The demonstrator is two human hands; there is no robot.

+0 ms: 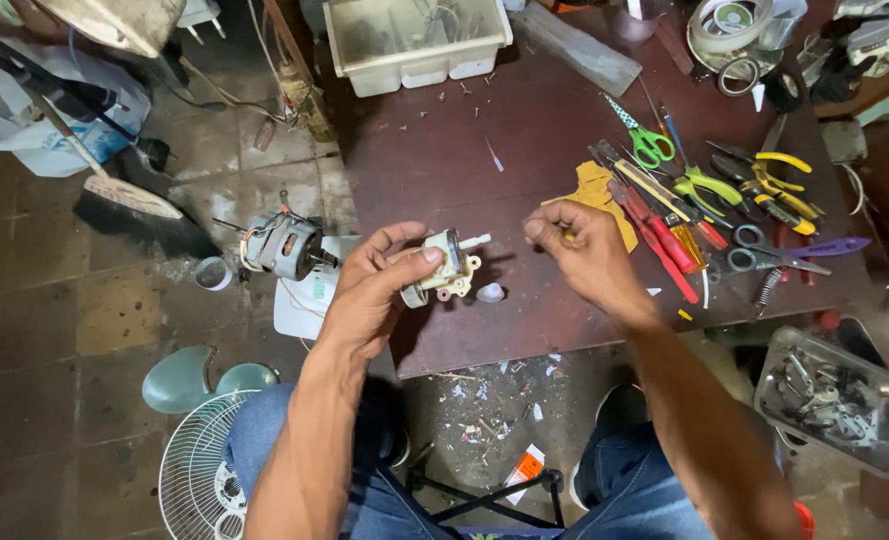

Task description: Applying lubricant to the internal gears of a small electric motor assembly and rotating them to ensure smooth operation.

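Hands (two): left hand [380, 285] around one gearbox [443, 270], right hand [583, 250] empty.

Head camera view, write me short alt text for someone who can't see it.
Seen from above, a seated person's left hand holds a small cream gearbox part over a dark red table, while the right hand pinches beside it. Pliers, scissors and screwdrivers lie at right; a fan motor and fan grille sit on the floor.
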